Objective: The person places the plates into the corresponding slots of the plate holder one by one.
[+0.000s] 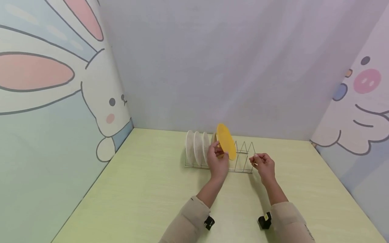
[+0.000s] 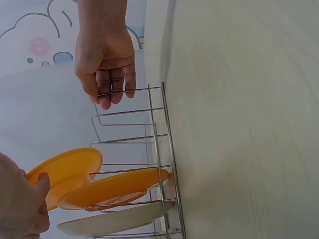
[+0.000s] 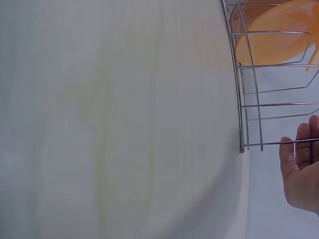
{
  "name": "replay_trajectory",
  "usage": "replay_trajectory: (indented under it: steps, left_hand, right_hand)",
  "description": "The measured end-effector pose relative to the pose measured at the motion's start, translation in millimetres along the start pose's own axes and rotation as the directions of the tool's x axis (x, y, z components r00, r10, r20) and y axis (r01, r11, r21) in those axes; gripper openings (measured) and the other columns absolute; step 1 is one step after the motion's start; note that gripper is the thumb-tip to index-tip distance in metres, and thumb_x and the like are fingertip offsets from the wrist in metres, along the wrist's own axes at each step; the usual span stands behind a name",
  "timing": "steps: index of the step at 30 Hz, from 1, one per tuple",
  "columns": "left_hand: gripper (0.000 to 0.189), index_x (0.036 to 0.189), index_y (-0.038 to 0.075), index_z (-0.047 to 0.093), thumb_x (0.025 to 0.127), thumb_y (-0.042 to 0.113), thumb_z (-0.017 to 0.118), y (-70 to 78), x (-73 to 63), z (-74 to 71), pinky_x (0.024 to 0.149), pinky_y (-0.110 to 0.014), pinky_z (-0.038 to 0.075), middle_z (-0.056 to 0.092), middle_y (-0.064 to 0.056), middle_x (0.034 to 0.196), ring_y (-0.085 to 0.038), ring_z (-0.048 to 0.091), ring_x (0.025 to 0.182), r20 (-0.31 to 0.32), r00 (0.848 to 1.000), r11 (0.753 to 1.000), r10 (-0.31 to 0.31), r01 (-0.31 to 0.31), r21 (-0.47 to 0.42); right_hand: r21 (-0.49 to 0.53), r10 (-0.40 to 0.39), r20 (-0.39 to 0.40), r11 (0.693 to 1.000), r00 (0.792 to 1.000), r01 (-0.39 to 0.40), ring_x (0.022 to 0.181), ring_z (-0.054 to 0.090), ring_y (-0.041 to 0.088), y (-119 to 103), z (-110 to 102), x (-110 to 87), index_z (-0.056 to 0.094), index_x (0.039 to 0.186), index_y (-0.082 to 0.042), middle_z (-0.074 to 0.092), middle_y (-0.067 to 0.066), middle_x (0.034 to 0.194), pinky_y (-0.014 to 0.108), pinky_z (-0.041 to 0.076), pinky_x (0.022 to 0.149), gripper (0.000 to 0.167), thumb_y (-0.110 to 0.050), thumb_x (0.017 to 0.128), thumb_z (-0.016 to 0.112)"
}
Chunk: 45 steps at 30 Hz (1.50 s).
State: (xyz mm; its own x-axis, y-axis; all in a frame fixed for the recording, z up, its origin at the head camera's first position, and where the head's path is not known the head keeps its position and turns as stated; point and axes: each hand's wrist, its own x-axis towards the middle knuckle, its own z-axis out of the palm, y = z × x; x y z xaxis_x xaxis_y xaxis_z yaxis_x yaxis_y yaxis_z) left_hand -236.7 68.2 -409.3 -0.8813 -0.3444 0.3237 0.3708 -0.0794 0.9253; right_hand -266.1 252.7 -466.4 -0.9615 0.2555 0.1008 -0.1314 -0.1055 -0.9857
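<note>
My left hand (image 1: 218, 163) pinches the rim of a yellow plate (image 1: 226, 141), held tilted over the middle of a wire dish rack (image 1: 240, 170). The thumb lies against the plate's face in the left wrist view. Just beside it an orange plate (image 2: 119, 186) stands in a slot of the rack, mostly hidden behind my left hand in the head view. At the rack's right end, my right hand (image 1: 263, 166) grips the end wire, its fingers curled round it in the right wrist view.
Three white plates (image 1: 197, 147) stand upright in the rack's left slots. The rack sits on a pale yellow-green table (image 1: 146, 189), near the grey back wall (image 1: 194, 67). Side panels printed with cartoon animals (image 1: 104, 98) flank the table.
</note>
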Motion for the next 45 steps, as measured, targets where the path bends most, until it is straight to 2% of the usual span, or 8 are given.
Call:
replay_trajectory:
  steps: [6, 11, 18, 22, 26, 33, 38, 45]
  left_hand:
    - [0.042, 0.115, 0.002, 0.053, 0.078, -0.016, 0.058, -11.7, -5.7, 12.2, 0.067, -0.028, 0.052, 0.050, -0.008, 0.093, -0.020, 0.054, 0.082, 0.014, 1.000, 0.999, 0.026, -0.027, 0.031]
    - [0.041, 0.112, 0.001, 0.054, 0.076, -0.019, 0.056, -22.1, -10.5, 20.0, 0.065, -0.026, 0.052, 0.050, -0.008, 0.091, -0.027, 0.056, 0.082, 0.018, 0.999, 0.997, 0.049, -0.050, 0.063]
    - [0.043, 0.107, 0.004, 0.056, 0.074, -0.022, 0.058, -36.2, -18.6, 28.3, 0.064, -0.023, 0.052, 0.051, -0.009, 0.090, -0.030, 0.057, 0.081, 0.019, 0.995, 0.985, 0.102, -0.104, 0.137]
    - [0.041, 0.107, 0.000, 0.056, 0.073, -0.023, 0.057, -43.8, -21.7, 30.8, 0.063, -0.025, 0.052, 0.053, -0.016, 0.092, -0.034, 0.058, 0.081, 0.016, 0.993, 0.982, 0.119, -0.120, 0.143]
    - [0.040, 0.107, -0.002, 0.055, 0.073, -0.023, 0.058, -47.7, -23.0, 32.8, 0.063, -0.025, 0.052, 0.053, -0.018, 0.094, -0.033, 0.058, 0.080, 0.003, 0.992, 0.978, 0.129, -0.128, 0.167]
    - [0.039, 0.105, 0.004, 0.058, 0.074, -0.019, 0.063, -47.2, -23.8, 34.4, 0.064, -0.022, 0.051, 0.053, -0.005, 0.091, -0.017, 0.055, 0.079, -0.037, 0.994, 0.968, 0.104, -0.092, 0.233]
    - [0.038, 0.103, 0.002, 0.060, 0.071, -0.019, 0.064, -45.6, -25.3, 34.5, 0.062, -0.024, 0.051, 0.053, -0.004, 0.090, -0.016, 0.054, 0.075, -0.054, 0.994, 0.966, 0.094, -0.079, 0.245]
    - [0.040, 0.102, 0.005, 0.061, 0.070, -0.018, 0.064, -45.1, -28.5, 33.7, 0.063, -0.023, 0.050, 0.054, -0.003, 0.092, -0.015, 0.054, 0.076, -0.047, 0.997, 0.970, 0.064, -0.051, 0.239]
  right_hand:
    - [-0.015, -0.015, 0.000, 1.000, 1.000, 0.015, 0.077, 0.063, 0.014, 3.0, -0.4, 1.2, 0.047, 0.103, 0.009, 0.067, 0.003, 0.080, 0.033, 0.052, 0.078, 0.025, -0.013, 0.094, 0.055]
    - [-0.004, -0.021, 0.001, 1.000, 1.000, 0.021, 0.078, 0.063, 0.014, 2.9, 0.1, 1.2, 0.048, 0.101, 0.008, 0.066, 0.003, 0.080, 0.033, 0.052, 0.078, 0.024, -0.013, 0.094, 0.056]
    - [-0.001, -0.029, 0.002, 1.000, 1.000, 0.029, 0.078, 0.064, 0.015, 3.3, 0.3, 2.7, 0.048, 0.100, 0.008, 0.067, 0.002, 0.079, 0.031, 0.053, 0.076, 0.023, -0.013, 0.093, 0.056]
    - [-0.005, -0.013, 0.003, 1.000, 1.000, 0.013, 0.078, 0.063, 0.016, -3.7, 1.7, -0.7, 0.048, 0.101, 0.010, 0.067, 0.004, 0.079, 0.031, 0.053, 0.076, 0.021, -0.010, 0.094, 0.054]
    - [-0.007, -0.013, 0.015, 1.000, 1.000, 0.013, 0.079, 0.063, 0.017, -14.1, 4.7, -6.6, 0.046, 0.104, 0.014, 0.067, 0.007, 0.080, 0.030, 0.053, 0.075, 0.022, -0.005, 0.095, 0.051]
    - [-0.030, 0.000, 0.015, 1.000, 1.000, 0.001, 0.081, 0.063, 0.017, -18.8, 6.5, -10.0, 0.046, 0.104, 0.012, 0.067, 0.007, 0.082, 0.037, 0.050, 0.082, 0.021, -0.006, 0.095, 0.051]
    - [-0.028, 0.006, 0.010, 1.000, 1.000, -0.006, 0.080, 0.063, 0.016, -18.1, 6.5, -10.1, 0.047, 0.104, 0.012, 0.067, 0.006, 0.081, 0.033, 0.052, 0.079, 0.020, -0.007, 0.096, 0.051]
    - [-0.039, -0.003, 0.001, 0.999, 1.000, 0.003, 0.079, 0.063, 0.015, -10.6, 3.0, -6.6, 0.047, 0.103, 0.010, 0.067, 0.004, 0.080, 0.035, 0.052, 0.079, 0.020, -0.008, 0.095, 0.051]
